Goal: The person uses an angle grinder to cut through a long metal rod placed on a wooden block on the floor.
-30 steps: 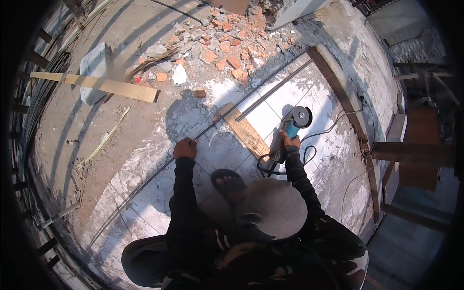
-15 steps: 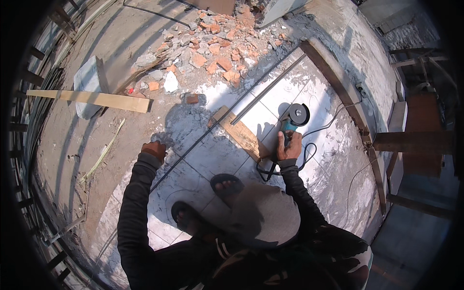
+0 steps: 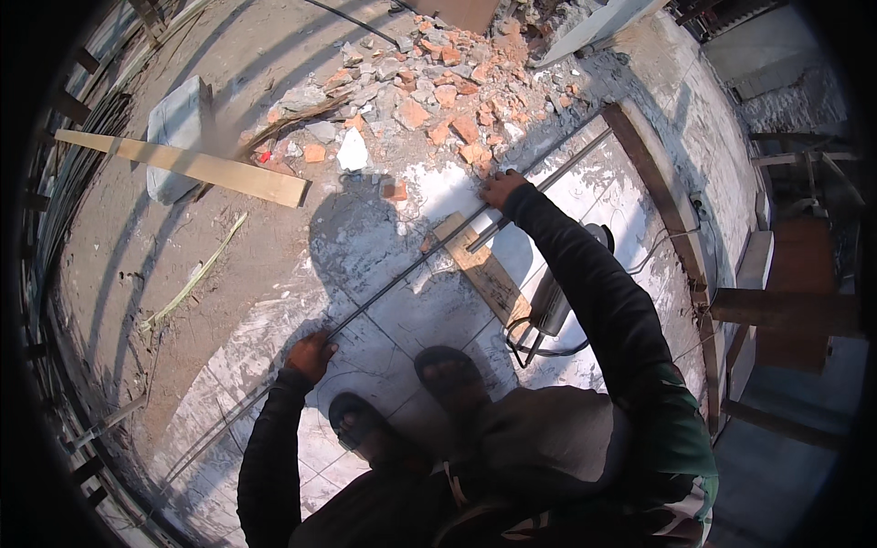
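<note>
A long, dark metal rod [image 3: 402,277] runs diagonally across the tiled floor between my hands. My left hand [image 3: 311,354] is closed around it near my feet. Farther up, my right hand [image 3: 501,187] grips the same rod, its fingers partly hidden by the hand itself. Beneath the rod lies a short wooden board [image 3: 493,277], set crosswise, with the end of a shorter metal bar [image 3: 579,162] over it. An angle grinder [image 3: 553,306] rests on the tiles to the right, largely covered by my right forearm; a bit of its disc shows beyond the sleeve.
Broken brick and concrete rubble [image 3: 438,96] is heaped at the far side. A long timber plank [image 3: 201,167] leans over a pale slab [image 3: 174,183] at left. The grinder's black cord [image 3: 585,347] loops beside it. A raised wooden edge [image 3: 653,173] borders the tiles at right.
My right hand has let go of the angle grinder and moved up and left onto the rod. My left hand has come down onto the rod's nearer part.
</note>
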Demonstrator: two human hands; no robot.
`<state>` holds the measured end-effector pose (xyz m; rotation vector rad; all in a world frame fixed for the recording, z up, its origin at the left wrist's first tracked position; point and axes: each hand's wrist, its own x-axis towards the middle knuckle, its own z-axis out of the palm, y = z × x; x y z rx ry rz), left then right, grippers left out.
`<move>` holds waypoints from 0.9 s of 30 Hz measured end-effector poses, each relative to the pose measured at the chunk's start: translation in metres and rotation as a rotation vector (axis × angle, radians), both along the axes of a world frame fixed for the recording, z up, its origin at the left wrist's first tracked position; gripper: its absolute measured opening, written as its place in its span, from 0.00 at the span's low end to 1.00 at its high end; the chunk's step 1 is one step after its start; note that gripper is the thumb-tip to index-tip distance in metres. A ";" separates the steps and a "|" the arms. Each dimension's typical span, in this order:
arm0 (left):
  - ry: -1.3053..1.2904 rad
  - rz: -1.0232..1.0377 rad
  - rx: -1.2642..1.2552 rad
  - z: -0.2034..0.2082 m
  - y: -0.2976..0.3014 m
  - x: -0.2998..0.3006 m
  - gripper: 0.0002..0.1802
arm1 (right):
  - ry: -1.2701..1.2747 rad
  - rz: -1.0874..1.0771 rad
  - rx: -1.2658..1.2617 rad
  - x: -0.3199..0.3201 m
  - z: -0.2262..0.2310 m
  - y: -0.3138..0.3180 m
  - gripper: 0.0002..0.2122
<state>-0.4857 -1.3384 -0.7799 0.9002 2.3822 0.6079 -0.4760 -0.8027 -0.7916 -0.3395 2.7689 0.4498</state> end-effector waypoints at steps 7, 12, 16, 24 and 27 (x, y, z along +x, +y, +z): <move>0.315 0.251 0.108 0.047 0.008 0.003 0.10 | 0.501 0.027 -0.326 0.028 0.050 0.013 0.11; 0.536 0.280 0.271 0.102 0.018 -0.011 0.08 | 0.696 -0.009 -0.316 0.021 0.097 0.009 0.15; 0.717 0.261 0.266 0.115 0.008 -0.019 0.06 | 0.748 0.012 -0.458 0.001 0.120 -0.002 0.08; 0.682 0.304 0.304 0.137 0.009 -0.039 0.07 | 0.755 -0.044 -0.353 0.005 0.114 -0.004 0.04; 0.618 0.303 0.279 0.132 0.013 -0.048 0.06 | 0.632 -0.010 -0.348 0.017 0.097 0.002 0.07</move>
